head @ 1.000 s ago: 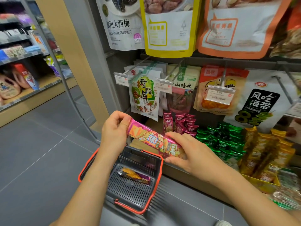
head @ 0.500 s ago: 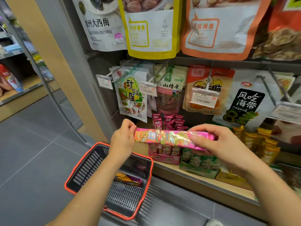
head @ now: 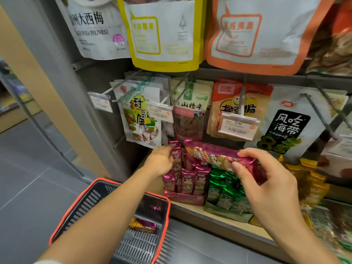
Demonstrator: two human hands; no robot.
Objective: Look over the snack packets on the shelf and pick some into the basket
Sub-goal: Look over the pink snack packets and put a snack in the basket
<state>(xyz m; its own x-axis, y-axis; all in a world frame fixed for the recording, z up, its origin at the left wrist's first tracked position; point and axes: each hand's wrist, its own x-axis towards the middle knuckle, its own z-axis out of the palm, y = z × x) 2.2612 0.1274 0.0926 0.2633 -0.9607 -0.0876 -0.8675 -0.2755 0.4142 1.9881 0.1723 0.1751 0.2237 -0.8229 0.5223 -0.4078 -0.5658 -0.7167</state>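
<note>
My right hand (head: pixel 266 187) grips the right end of a long pink snack packet (head: pixel 215 157), held level just above the pink display box (head: pixel 183 198) of small upright packets on the shelf (head: pixel 219 222). Blurred, my left hand (head: pixel 160 162) is at the left edge of those upright pink packets (head: pixel 174 149), off the long packet; its fingers are hidden. Under my left forearm hangs the grey basket with an orange rim (head: pixel 76 204), and one orange-and-purple packet (head: pixel 142 224) lies in it.
A green box of packets (head: pixel 226 195) stands right of the pink one, with yellow packets (head: pixel 308 180) beyond. Hanging bags and price tags (head: pixel 238 126) on metal hooks crowd the space just above my hands. A grey upright post (head: pixel 80 103) bounds the shelf on the left.
My left hand has left the long packet's end and moved to the upright pink packets. My right hand carried the long packet forward and down over the pink box.
</note>
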